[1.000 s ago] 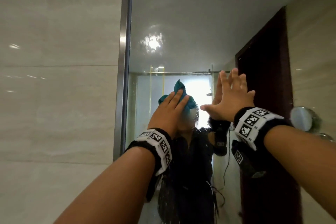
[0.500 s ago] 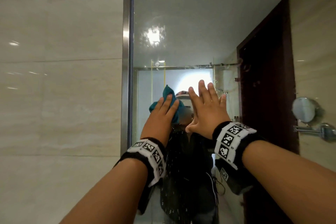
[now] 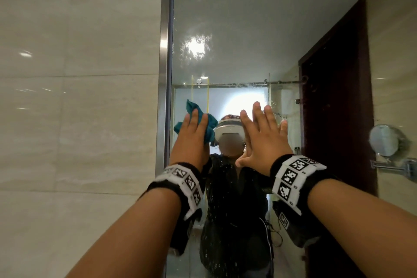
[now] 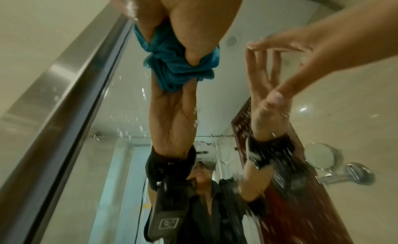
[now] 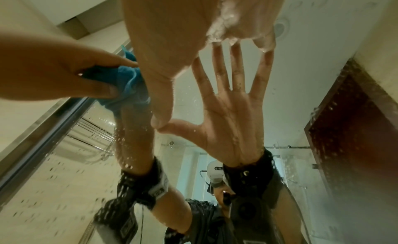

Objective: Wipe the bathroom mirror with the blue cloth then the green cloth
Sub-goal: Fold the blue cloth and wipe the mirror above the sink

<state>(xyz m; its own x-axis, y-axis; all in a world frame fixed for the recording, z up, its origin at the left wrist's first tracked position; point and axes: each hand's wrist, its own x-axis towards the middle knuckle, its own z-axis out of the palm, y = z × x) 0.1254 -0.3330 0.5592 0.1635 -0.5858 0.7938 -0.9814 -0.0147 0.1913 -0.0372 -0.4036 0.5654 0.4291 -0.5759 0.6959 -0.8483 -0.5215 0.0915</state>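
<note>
The blue cloth (image 3: 192, 107) is bunched against the mirror (image 3: 248, 29) close to its left edge. My left hand (image 3: 191, 140) presses it to the glass, fingers laid over it and thumb dug into the folds (image 4: 172, 63). My right hand (image 3: 264, 137) lies flat on the glass just right of the left hand, fingers spread and holding nothing. In the right wrist view its palm (image 5: 172, 34) meets its own reflection, with the cloth (image 5: 129, 77) at the left. Water drops speckle the lower glass. No green cloth is in view.
A steel frame (image 3: 165, 74) borders the mirror on the left, with a pale tiled wall (image 3: 79, 97) beyond it. A round shaving mirror (image 3: 383, 143) on a metal arm juts out at the right. The glass reflects a dark wooden door (image 3: 338, 119) and a shower screen.
Both hands have slid left along the glass. The left hand has carried the cloth close to the steel frame, and the right hand has followed it.
</note>
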